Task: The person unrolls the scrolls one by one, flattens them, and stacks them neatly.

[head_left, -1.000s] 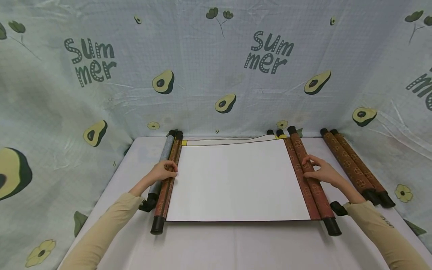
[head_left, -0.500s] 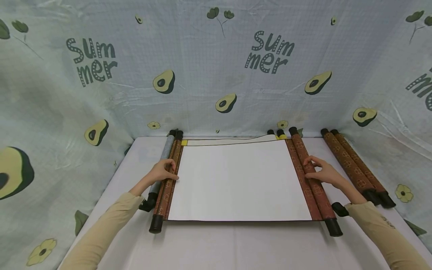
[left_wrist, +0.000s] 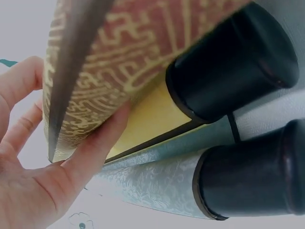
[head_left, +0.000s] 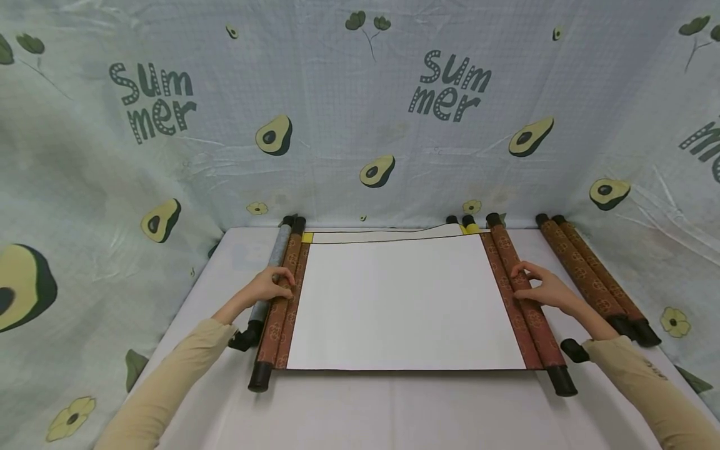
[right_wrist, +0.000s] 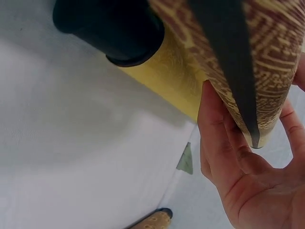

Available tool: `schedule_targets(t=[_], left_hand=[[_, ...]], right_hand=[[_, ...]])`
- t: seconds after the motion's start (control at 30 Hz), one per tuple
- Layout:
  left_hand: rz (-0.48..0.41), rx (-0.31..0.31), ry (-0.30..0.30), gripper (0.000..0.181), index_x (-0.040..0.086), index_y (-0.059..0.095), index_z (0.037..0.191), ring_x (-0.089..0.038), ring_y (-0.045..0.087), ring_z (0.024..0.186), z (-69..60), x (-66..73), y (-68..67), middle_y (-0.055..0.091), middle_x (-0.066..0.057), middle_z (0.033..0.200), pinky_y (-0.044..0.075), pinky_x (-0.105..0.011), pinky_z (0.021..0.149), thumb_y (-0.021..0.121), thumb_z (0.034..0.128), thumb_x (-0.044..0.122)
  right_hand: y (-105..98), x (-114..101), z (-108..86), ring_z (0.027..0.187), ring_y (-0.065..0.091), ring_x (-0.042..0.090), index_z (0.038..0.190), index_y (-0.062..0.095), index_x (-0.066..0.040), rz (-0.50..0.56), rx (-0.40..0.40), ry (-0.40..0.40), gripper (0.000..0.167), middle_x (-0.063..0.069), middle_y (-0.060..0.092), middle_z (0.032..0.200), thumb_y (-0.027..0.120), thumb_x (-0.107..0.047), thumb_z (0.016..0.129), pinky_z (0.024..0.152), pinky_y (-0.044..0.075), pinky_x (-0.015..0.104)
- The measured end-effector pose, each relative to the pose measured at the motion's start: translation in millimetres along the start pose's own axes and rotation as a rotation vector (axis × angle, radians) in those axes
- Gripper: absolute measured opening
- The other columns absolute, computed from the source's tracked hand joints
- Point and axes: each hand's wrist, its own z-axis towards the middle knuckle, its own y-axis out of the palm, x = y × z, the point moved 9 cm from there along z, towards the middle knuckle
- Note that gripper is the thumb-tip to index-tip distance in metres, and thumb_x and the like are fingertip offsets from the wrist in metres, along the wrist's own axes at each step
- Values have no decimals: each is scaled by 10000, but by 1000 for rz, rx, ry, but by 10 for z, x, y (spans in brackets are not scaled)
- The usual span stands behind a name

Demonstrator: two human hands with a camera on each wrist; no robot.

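A scroll with a blank white sheet (head_left: 402, 306) lies spread between two reddish-brown patterned rolls with black end knobs. My left hand (head_left: 265, 286) grips the left roll (head_left: 274, 331), its thumb under the roll in the left wrist view. With thumb and fingers, my right hand (head_left: 544, 289) holds the right roll (head_left: 537, 322). Beneath this scroll lie other scroll pieces, among them a yellow-covered roll (right_wrist: 183, 78) on the right and a yellow band (left_wrist: 155, 117) on the left. A blue-grey roll (left_wrist: 152, 183) with a black knob sits beside the left hand.
Two brown patterned rolls (head_left: 579, 269) with black ends lie along the table's right side. A black knob (head_left: 574, 350) shows by the right sleeve. Behind the white table (head_left: 360, 412) hangs a curtain (head_left: 337, 94) printed with avocados and lettering.
The right roll and white sheet have shifted slightly right with my right hand. A wider brown border shows beside the left roll, where my left hand has stayed nearly in place.
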Motion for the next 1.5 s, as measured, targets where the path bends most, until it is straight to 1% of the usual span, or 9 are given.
schedule_targets(t=[0.03,0.1,0.23,0.33,0.37,0.63,1.17,1.37,1.5], left_hand=[[-2,-4,12,183,-1,586,864,-153,383,596,8,-2,3,484,-40,700,353,-298,580,681,733,85],[-19,-12,80,185,72,597,841,-147,382,596,57,-55,9,496,-22,717,341,-288,565,708,732,173],[-26,-9,103,250,79,590,831,-154,387,592,60,-21,22,515,-41,733,345,-297,576,739,709,238],[11,14,35,267,-24,562,856,-160,392,594,-11,109,24,504,-80,717,360,-304,606,722,724,144],[17,17,36,264,-38,552,863,-150,384,588,-12,118,26,501,-83,719,354,-296,598,715,730,121],[38,33,7,220,-26,521,846,-149,381,623,66,-12,13,461,-35,721,334,-278,580,690,718,34],[28,58,-48,239,-12,530,936,-218,390,739,145,-49,-61,490,-197,1014,345,-283,580,665,749,49],[-27,62,-101,344,-7,479,1093,-145,393,573,198,-75,-66,409,-268,1208,356,-288,496,627,787,43],[-72,76,-134,468,22,404,1206,-106,354,494,248,-102,-66,390,-278,1225,353,-280,476,617,790,22]], right_hand=[[-3,7,-1,1052,398,434,1056,439,-63,-3,-2,-2,393,252,399,1217,671,-216,778,523,435,323],[-7,22,-4,1040,403,425,1058,442,-62,-14,-7,-7,397,251,406,1207,671,-225,778,534,429,322],[-21,79,-4,1007,414,396,1064,442,-67,-14,-16,2,405,240,413,1193,675,-227,775,539,428,320],[-24,114,-5,970,426,375,1064,437,-65,-5,-24,9,405,235,419,1173,676,-214,773,528,434,321],[-24,122,-6,957,431,365,1067,435,-66,-4,-27,11,407,232,421,1167,675,-212,773,526,435,321],[-33,166,-11,1020,433,432,1115,403,-64,-25,-48,17,438,270,391,1215,656,-207,788,544,452,300],[-56,178,45,1067,392,491,1207,289,-16,14,-68,38,559,326,296,1255,639,-150,793,583,465,328],[-86,210,94,1083,389,534,1253,206,16,23,-64,45,635,358,258,1257,629,-138,806,605,486,370],[-92,256,141,1082,402,535,1259,179,29,15,-65,63,648,378,276,1232,621,-134,814,617,491,390]])
